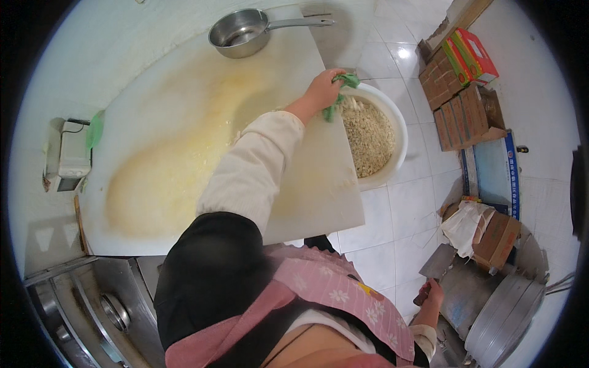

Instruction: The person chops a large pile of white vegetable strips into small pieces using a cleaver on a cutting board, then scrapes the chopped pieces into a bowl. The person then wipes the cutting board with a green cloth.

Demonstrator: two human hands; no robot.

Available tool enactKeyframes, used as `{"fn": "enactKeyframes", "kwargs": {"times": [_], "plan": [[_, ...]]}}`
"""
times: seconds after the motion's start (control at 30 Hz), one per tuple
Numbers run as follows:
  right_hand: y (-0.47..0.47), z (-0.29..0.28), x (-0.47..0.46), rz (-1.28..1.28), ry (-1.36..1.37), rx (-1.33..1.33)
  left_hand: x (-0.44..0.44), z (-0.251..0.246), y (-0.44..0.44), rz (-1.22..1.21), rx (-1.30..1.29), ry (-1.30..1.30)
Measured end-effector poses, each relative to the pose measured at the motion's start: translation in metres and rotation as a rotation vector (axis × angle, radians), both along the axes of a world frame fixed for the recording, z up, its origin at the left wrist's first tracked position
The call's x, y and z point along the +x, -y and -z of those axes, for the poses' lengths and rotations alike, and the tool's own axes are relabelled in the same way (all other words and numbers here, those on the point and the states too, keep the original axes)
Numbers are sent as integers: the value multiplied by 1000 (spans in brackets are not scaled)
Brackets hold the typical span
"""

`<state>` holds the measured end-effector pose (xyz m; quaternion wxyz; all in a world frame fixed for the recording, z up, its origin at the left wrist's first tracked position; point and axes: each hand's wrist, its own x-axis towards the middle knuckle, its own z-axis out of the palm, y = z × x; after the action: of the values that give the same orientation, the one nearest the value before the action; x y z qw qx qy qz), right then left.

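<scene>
My left hand [326, 89] grips a crumpled green cloth [348, 81] at the right edge of a white worktop [317, 202]. Some of the cloth hangs by the rim of a round white tub [401, 124], which stands beside and below the edge and holds a pale, finely chopped food [368, 138]. Yellowish wet stains and small crumbs mark the worktop. Low on the right, away from the worktop, my right hand [430, 294] is closed around the dark handle of a wide-bladed cleaver [437, 262].
A steel saucepan [241, 34] sits at the worktop's far end. A white scale [75, 149] is at the left wall. Cardboard boxes [464, 117] line the right wall. Near my right hand are a metal surface [464, 294], stacked round metal steamers [506, 317] and a carton [497, 239] with a plastic bag.
</scene>
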<state>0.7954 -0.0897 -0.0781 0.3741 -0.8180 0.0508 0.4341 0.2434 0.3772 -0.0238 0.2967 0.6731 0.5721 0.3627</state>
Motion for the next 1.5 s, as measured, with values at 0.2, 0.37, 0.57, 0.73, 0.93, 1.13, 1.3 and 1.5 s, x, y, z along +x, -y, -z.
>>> {"fn": "enactKeyframes", "kwargs": {"times": [0.2, 0.37, 0.57, 0.73, 0.93, 1.13, 1.3, 1.5], "plan": [[-10, -4, -11, -34, -16, -36, 22, -42, 19, -452, -231, 770], [-43, -48, -41, -667, 36, 127, -53, -63, 76, -399, -62, 1433], [-93, -54, -57, -573, -172, -90, -188, -85, 260, -638, 114, 1412], [-145, -66, -69, -669, -166, -10, -301, -63, 421, -1347, 176, 776], [-161, -98, -97, -695, -162, -52, -348, -5, 536, -1648, -28, -48], [-157, -88, -97, -810, -46, 142, -248, 34, 455, -1266, 197, -39], [-168, -79, -102, -782, -163, 13, -137, 16, 344, -711, 161, 118], [-158, -123, -139, -791, -11, 136, -173, -36, 322, -1100, -163, 681]]}}
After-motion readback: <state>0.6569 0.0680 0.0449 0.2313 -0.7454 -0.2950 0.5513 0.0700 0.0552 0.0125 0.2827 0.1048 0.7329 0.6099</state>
